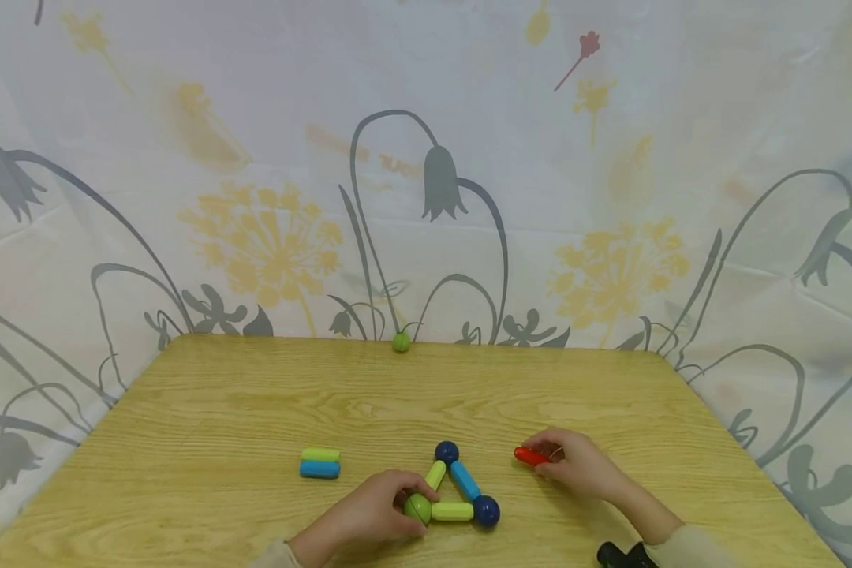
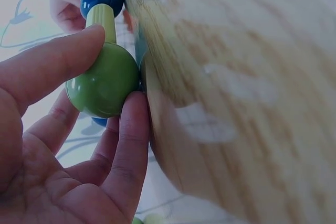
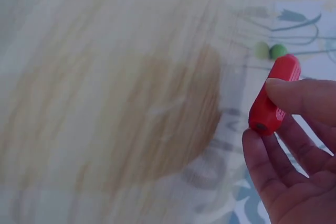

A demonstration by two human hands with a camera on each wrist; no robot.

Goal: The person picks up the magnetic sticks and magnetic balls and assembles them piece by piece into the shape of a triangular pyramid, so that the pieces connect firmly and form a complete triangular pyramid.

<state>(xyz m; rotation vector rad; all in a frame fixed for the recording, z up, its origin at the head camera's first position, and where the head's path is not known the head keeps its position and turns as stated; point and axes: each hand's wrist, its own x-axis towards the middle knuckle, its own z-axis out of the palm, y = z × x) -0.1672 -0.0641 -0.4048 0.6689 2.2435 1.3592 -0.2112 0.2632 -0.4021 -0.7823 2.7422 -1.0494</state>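
Observation:
My left hand (image 1: 372, 506) holds a green ball (image 2: 105, 81) between thumb and fingers. This ball forms one corner of a triangle lying on the wooden table (image 1: 241, 410). Two dark blue balls make the other corners, one at the far tip (image 1: 446, 452) and one at the near right (image 1: 486, 511). Two lime rods and a blue rod (image 1: 465, 481) join the balls. To the right of the triangle, my right hand (image 1: 575, 464) pinches a red rod (image 3: 275, 95) between thumb and fingertips, and one end of it points left toward the triangle in the head view.
Left of the triangle, a lime rod (image 1: 321, 455) and a blue rod (image 1: 319, 469) lie side by side. Another green ball (image 1: 401, 342) sits at the table's far edge, against the flower-patterned cloth (image 1: 397, 260). A black object (image 1: 621, 555) lies beside the right forearm.

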